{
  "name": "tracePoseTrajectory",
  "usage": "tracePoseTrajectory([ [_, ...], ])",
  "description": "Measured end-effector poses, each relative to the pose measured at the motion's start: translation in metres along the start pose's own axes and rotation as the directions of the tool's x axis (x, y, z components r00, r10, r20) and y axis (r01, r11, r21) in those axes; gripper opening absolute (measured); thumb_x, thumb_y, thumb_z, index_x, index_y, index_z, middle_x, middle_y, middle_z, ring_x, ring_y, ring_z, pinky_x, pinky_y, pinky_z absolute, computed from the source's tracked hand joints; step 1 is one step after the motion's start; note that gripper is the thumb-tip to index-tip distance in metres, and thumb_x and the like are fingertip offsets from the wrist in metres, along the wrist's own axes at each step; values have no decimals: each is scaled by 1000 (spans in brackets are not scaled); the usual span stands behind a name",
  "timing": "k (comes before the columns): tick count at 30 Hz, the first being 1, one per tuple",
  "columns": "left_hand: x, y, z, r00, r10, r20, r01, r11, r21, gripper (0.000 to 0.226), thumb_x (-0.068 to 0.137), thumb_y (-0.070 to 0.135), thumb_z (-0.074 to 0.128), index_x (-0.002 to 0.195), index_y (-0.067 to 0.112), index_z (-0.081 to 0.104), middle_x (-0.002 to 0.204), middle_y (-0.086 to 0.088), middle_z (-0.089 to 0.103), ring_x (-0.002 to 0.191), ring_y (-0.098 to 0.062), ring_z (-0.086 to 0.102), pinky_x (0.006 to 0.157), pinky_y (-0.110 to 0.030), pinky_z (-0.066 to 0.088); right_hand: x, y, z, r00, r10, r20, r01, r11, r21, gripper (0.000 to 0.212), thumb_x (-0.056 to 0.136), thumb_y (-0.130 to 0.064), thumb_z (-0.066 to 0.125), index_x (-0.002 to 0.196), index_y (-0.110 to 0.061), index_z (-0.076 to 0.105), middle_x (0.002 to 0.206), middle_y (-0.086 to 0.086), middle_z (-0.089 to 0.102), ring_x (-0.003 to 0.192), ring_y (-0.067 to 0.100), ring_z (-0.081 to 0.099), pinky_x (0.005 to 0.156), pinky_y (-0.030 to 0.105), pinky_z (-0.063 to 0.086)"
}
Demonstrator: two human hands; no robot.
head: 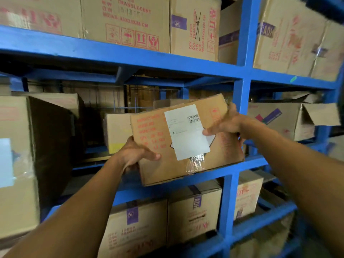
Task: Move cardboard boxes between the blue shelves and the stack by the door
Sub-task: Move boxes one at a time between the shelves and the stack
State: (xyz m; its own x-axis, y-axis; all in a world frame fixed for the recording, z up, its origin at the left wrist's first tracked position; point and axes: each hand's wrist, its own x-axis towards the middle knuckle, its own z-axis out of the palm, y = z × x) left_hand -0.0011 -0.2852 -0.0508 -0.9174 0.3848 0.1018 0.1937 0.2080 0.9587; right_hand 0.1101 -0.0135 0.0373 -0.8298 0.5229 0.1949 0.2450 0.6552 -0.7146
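I hold the cardboard box (186,138) with both hands closed on it: my left hand (134,155) at its seven o'clock corner, my right hand (226,121) at two o'clock. It is tilted, its long axis running left-right, at the front edge of the blue shelf (240,168).

Print you can read on the boxes

On the top-shelf box (126,21) you can make out "TRANSLUCENT" in red, a "MEAS." line ending in "CM", and four red handling pictograms. Its side face (195,28) reads "QTY: 72 PCS". The far-right upper box (290,36) carries purple tape with "TADK". On the held box (186,138), red "QTY" and a white label with a barcode show; the rest is too blurred.
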Motion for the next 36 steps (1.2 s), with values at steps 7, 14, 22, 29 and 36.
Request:
tracePoseTrajectory([
  [7,-22,23,4,999,-16,34,12,995,104,54,56,27,90,103,14,68,103,-2,70,94,-25,63,76,-38,54,-33,2,-6,998,21,-54,-18,999,49,130,42,-31,98,146,-8,24,140,14,47,131,40,42,103,60,40],
  [14,-13,36,15,959,273,75,-283,932,228,156,57,2,89,139,35,-40,147,-11,41,137,-33,37,111,-52,31,-69,37,-7,988,-63,-142,74,995,71,106,62,-13,92,145,-23,28,125,0,47,125,29,45,101,50,41],
  [22,-16,0,-7,840,483,248,-541,781,311,149,55,6,92,146,45,-18,137,-6,52,126,-28,50,102,-49,42,-130,34,40,900,53,-433,-54,999,10,102,51,-23,97,134,-25,38,118,-1,52,111,20,49,98,43,44],
  [29,-31,-7,14,771,540,337,-628,732,263,125,47,16,95,130,53,10,115,-5,60,109,-34,57,88,-55,50,-215,33,52,757,186,-627,-262,965,-29,91,51,-30,96,120,-35,37,114,-1,51,112,27,54,94,51,51],
  [36,-108,21,105,613,628,479,-741,668,72,119,58,11,91,135,44,7,113,-7,60,97,-31,62,75,-44,49,-340,42,-3,529,270,-805,-472,881,-15,90,55,-28,95,125,-33,39,116,5,57,102,28,58,81,38,50],
])
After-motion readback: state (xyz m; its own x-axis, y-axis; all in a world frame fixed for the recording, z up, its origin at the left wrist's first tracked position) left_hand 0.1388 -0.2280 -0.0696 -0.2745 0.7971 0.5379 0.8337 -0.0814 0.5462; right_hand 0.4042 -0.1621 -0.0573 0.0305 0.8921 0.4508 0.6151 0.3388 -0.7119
